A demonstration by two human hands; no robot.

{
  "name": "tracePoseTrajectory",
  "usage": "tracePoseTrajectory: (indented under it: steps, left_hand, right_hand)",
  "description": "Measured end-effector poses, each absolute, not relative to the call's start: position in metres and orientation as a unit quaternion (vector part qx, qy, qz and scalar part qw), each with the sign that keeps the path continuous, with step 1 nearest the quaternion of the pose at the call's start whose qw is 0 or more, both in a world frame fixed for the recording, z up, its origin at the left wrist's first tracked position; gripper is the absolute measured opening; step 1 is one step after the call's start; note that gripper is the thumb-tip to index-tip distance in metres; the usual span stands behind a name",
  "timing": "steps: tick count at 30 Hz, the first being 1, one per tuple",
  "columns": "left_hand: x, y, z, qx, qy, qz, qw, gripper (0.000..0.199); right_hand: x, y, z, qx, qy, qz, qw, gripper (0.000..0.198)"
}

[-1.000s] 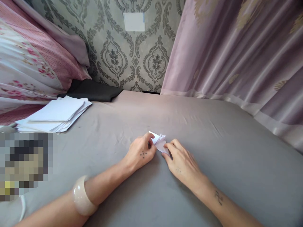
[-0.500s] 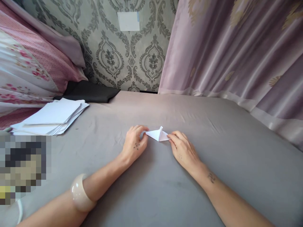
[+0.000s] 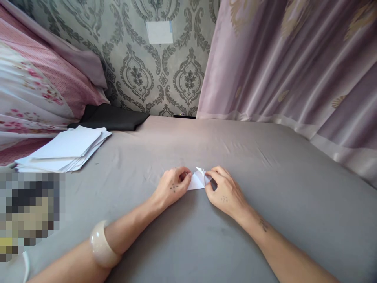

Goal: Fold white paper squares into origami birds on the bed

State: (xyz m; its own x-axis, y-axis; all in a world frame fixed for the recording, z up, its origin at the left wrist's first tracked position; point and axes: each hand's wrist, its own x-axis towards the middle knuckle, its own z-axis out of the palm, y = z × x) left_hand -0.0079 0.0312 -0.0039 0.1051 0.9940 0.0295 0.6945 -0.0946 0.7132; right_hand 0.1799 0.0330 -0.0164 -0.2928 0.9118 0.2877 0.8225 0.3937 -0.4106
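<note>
A small piece of folded white paper [image 3: 196, 181] is between my two hands, just above or on the grey sheet. It has creased flaps, and a narrow pointed tip sticks up near its right side. My left hand [image 3: 173, 184] pinches its left side between thumb and fingers. On the right side, my right hand [image 3: 225, 188] has its thumb and fingertips closed on the paper close to the upright tip. Its far right part is partly hidden behind my right fingers. A cream bangle [image 3: 101, 244] circles my left forearm.
A stack of white paper sheets [image 3: 66, 145] lies at the left, beside a folded black cloth [image 3: 114, 118]. Grey fitted sheet [image 3: 188, 236] covers the surface. Curtains hang left and right; a white card [image 3: 159, 33] is on the patterned wall. A blurred patch hides the lower left.
The folded paper has turned and come slightly nearer, now showing a broader flap. My hands have moved closer together, the right one shifting its grip toward the upright tip.
</note>
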Motion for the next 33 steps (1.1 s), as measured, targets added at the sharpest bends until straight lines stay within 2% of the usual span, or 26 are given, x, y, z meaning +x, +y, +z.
tracePoseTrajectory:
  steps: [3, 7, 11, 17, 19, 23, 28, 33]
  left_hand:
    - [-0.007, 0.030, -0.003, 0.675, 0.626, 0.277, 0.274, 0.022]
    - [-0.009, 0.033, -0.010, 0.701, 0.574, 0.339, 0.253, 0.038]
    - [-0.010, 0.034, -0.010, 0.737, 0.501, 0.356, 0.282, 0.046]
    - [-0.009, 0.034, -0.006, 0.726, 0.491, 0.364, 0.315, 0.020]
    - [-0.008, 0.035, -0.006, 0.716, 0.502, 0.367, 0.318, 0.014]
    - [-0.006, 0.035, -0.006, 0.713, 0.505, 0.366, 0.321, 0.014]
    - [-0.003, 0.037, -0.008, 0.720, 0.496, 0.369, 0.314, 0.013]
    - [-0.002, 0.039, -0.010, 0.719, 0.493, 0.384, 0.303, 0.007]
  right_hand:
    - [0.178, 0.030, -0.016, -0.537, -0.799, 0.109, 0.248, 0.026]
    - [0.174, 0.028, -0.017, -0.540, -0.795, 0.126, 0.246, 0.010]
    - [0.174, 0.031, -0.017, -0.524, -0.804, 0.147, 0.242, 0.014]
    - [0.175, 0.034, -0.018, -0.511, -0.808, 0.161, 0.245, 0.018]
    - [0.175, 0.034, -0.016, -0.510, -0.806, 0.173, 0.245, 0.013]
    - [0.176, 0.033, -0.004, -0.553, -0.764, 0.189, 0.275, 0.031]
    - [0.173, 0.031, 0.012, -0.569, -0.731, 0.204, 0.315, 0.017]
    - [0.169, 0.029, 0.014, -0.548, -0.737, 0.221, 0.327, 0.014]
